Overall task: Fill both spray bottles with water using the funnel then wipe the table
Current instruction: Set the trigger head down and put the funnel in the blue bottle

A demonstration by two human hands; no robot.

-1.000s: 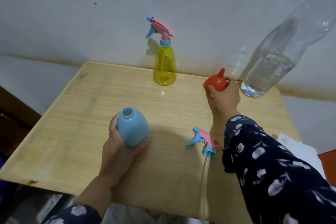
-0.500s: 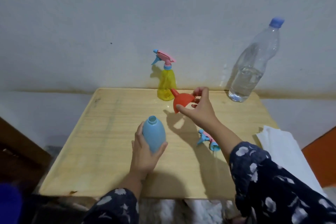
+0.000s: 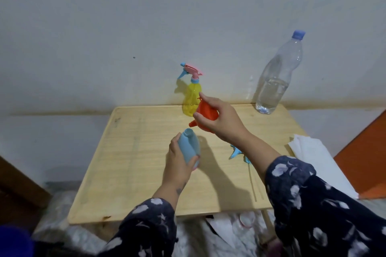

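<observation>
Right grip point(image 3: 217, 119) with funnel point(image 3: 205, 113) mid-table point(image 3: 133, 152)

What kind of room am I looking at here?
Probably a plain room at home, not a kitchen or workshop. A small wooden table stands pushed against a bare, stained wall. On it are household things: a yellow spray bottle and a clear water bottle.

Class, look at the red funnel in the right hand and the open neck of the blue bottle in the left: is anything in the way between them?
Nothing visible. The red funnel, held by the right hand, hangs up and right of the blue bottle, which the left hand holds. Its neck is uncapped, with only bare air between. The removed spray head lies aside on the table.
</observation>
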